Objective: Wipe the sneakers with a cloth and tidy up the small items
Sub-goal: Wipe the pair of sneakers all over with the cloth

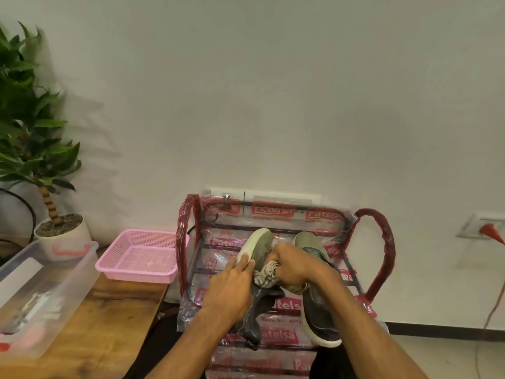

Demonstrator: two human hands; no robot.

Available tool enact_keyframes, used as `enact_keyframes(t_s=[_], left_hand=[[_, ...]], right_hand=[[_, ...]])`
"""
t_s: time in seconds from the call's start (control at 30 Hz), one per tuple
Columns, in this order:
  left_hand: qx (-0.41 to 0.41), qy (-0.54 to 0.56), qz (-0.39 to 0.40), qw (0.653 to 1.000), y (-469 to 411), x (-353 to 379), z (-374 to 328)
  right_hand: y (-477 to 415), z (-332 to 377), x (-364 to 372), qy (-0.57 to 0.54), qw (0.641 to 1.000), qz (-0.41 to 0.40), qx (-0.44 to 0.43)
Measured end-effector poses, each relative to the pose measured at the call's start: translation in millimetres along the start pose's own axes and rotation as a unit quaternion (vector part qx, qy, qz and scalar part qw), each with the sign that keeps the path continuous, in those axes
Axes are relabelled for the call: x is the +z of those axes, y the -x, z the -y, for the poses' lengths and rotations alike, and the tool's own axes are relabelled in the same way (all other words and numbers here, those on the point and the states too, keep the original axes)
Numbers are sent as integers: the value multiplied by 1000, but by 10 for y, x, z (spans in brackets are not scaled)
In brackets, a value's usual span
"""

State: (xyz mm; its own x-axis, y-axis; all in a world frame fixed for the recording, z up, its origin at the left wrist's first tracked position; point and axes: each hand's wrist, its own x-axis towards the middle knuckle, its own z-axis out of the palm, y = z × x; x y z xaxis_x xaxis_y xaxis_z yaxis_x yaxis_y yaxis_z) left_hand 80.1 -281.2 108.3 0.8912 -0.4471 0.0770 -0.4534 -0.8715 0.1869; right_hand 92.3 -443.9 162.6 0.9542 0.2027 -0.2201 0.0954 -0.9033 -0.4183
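Leafy green potted plant (32, 127) in a white pot (65, 233) is standing at far left, with the frame edge cutting off its foliage.

Clear plastic storage box with red latches (68, 272) is sitting on the wooden table (109, 324). Its near end is running out of frame, and its contents are showing only as pale and pinkish blurs, too unclear to identify.

Pink plastic mesh basket (139, 255) is resting at the table's far right corner.

Metal rack wrapped in clear film with red printing (273, 212) is standing just beside the table, against the white wall (273, 91). The arms are covering its near shelf.

Left hand (232, 285) is gripping the olive-green sneaker with a pale sole (255, 242), fingers curled over the sole edge. The shoe is tilted on its side above the rack, and its dark heel end, hanging below the hand, is hard to make out.

Right hand (292, 265) is clamped round a bunched grey-and-white cloth (266, 274), pressing it against that sneaker's upper. Most of the cloth is hidden inside the fist.

Second olive-green sneaker (319, 307) is lying upright on the rack, with the right forearm partly crossing it.

Wall socket with a red plug (489, 231) is showing at far right, blurred.
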Motion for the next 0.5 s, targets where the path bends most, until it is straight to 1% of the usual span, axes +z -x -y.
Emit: enact_keyframes(t_s=[0.07,0.13,0.2,0.23,0.37,0.5], left_hand=[[-8,30,-5,1000,-3,12,21],[-17,71,-1,997,-7,1,63],[-20,103,19,994,-5,-35,92],[-19,114,34,993,2,-56,103],[-4,115,100,988,-12,-99,156],[6,83,132,988,-15,-67,189]], right_hand=[[-45,-71,-21,-3,999,-31,15],[-106,-95,64,8,995,-96,38],[-146,-64,170,24,986,-155,56],[-152,-37,221,26,983,-171,62],[-126,71,409,36,980,-177,77],[-23,120,561,38,983,-171,55]])
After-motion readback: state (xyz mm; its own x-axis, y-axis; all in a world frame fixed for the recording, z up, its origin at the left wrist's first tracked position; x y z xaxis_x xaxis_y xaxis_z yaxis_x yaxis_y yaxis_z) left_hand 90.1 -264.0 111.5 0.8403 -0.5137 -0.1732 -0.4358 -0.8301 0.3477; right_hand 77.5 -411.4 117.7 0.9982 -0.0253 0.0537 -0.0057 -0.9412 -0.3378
